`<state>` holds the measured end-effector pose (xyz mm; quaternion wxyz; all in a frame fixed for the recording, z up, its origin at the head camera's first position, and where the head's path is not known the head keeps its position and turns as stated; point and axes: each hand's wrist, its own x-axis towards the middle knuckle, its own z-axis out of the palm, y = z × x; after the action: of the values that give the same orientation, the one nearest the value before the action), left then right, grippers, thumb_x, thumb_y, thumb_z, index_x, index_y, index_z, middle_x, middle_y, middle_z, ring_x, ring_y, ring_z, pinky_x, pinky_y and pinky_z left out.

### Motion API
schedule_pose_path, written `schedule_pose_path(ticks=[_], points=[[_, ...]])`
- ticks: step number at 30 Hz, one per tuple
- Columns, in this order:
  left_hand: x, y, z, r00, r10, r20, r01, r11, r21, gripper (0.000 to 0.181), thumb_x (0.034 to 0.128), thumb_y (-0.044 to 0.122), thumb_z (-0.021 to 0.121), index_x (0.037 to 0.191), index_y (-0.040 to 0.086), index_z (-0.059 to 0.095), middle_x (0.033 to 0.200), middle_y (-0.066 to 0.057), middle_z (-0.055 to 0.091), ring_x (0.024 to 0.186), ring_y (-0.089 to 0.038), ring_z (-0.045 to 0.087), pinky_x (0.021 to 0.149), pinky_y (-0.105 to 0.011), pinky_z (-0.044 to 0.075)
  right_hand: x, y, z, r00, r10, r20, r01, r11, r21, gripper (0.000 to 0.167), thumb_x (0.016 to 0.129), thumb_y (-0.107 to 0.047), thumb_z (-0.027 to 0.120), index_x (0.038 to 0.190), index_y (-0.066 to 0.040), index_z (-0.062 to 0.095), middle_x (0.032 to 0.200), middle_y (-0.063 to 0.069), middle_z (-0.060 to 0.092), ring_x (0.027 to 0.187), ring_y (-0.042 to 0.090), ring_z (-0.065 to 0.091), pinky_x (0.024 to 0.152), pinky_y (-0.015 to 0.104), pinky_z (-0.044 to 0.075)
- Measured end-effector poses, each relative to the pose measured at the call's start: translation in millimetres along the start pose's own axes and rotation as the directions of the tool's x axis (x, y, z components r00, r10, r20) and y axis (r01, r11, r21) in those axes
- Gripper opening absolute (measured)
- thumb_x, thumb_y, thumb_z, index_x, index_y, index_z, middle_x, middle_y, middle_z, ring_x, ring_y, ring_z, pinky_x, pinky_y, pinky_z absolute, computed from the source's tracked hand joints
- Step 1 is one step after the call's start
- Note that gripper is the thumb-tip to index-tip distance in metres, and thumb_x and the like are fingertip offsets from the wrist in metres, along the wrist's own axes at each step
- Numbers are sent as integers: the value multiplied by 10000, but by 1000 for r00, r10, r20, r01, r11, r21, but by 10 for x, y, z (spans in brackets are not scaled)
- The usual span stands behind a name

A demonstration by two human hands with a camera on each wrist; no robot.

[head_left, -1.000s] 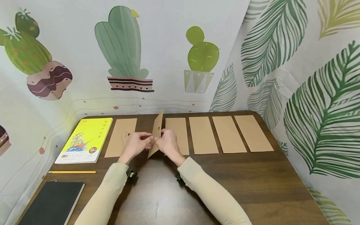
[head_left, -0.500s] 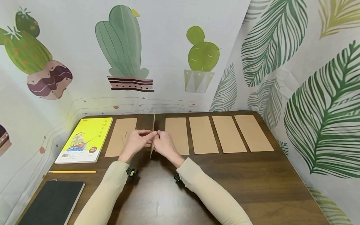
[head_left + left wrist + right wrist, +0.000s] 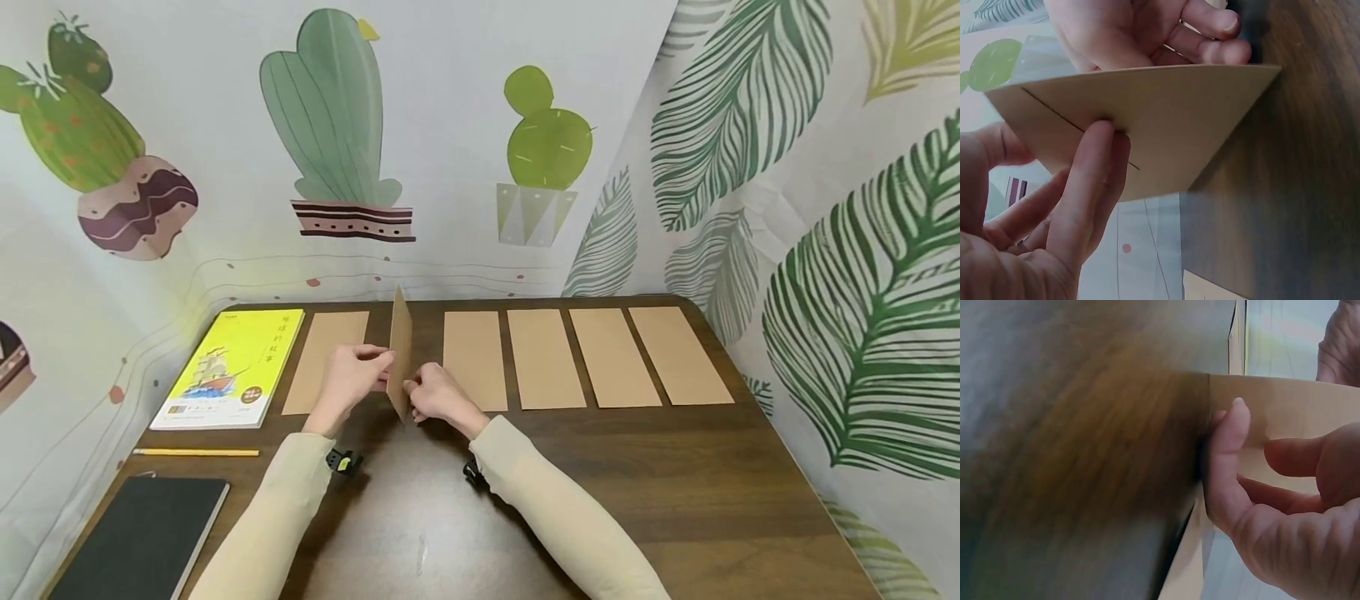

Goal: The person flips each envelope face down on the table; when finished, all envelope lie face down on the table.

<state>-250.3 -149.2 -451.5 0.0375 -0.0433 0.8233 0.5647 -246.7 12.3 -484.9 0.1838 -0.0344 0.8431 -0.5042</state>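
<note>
Near the back of the table, a brown kraft paper piece [image 3: 400, 354] stands on edge, its broad face turned partly toward the right. My left hand [image 3: 348, 377] pinches it at the left side. In the left wrist view, fingers [image 3: 1094, 162] lie on its face, which carries a thin dark line, and one digit passes behind its edge. My right hand [image 3: 438, 393] is close to the lower near corner on the other side. Its fingers [image 3: 1229, 437] are loosely bent and spread before the paper [image 3: 1310, 400]; whether they touch it is hard to tell.
Left of the hands lies another flat kraft piece [image 3: 318, 367], then a yellow book [image 3: 232, 358], a pencil [image 3: 195, 452] and a black notebook [image 3: 142, 533]. To the right, several kraft pieces [image 3: 546, 358] lie in a row on the dark wooden table [image 3: 660, 492].
The upright paper has turned and shifted left, and its right face now shows. My right hand has slid down its side and lost its pinch; the left still holds on.
</note>
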Motion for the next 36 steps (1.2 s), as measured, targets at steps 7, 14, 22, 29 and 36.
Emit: schedule_pose_path(ticks=[7,14,22,29,36], points=[[-16,-61,-87,997,17,-78,-12,997,73,337,1009,142,640,1223,-79,777,946,-133,792,643,-51,688,639,-225,633,-26,-14,-10,1000,13,3,-13,1000,9,306,1131,-187,583,996,51,719,617,71,618,504,143,625,574,306,645],[-14,-81,-178,994,-23,-107,25,1000,15,351,1012,117,622,1258,-96,754,881,-37,763,665,-28,655,626,-170,593,-33,-20,-15,997,45,-70,-46,999,-20,342,1100,-295,663,952,10,714,718,98,706,510,157,709,590,313,647],[30,-158,-302,996,-52,-74,52,999,-10,381,1023,104,606,1322,-108,710,717,94,623,650,-24,564,611,-181,521,83,86,-69,984,-13,-177,1,998,-69,334,999,-324,778,1093,-8,722,716,68,747,563,167,742,689,258,593],[69,-242,-300,998,-53,-16,55,978,202,399,996,165,704,1293,-100,728,1378,-297,706,1231,-337,679,930,-314,578,500,421,8,962,-57,-269,4,981,-196,279,891,-332,822,942,-81,711,700,-13,648,656,132,608,654,296,529],[121,-270,-223,1000,-28,7,23,907,421,352,924,217,777,1106,-85,782,1361,-303,701,1230,-437,659,970,-473,583,572,430,2,972,-11,-236,-54,962,-267,306,889,-265,841,1031,-16,733,882,79,720,750,187,655,642,309,562]])
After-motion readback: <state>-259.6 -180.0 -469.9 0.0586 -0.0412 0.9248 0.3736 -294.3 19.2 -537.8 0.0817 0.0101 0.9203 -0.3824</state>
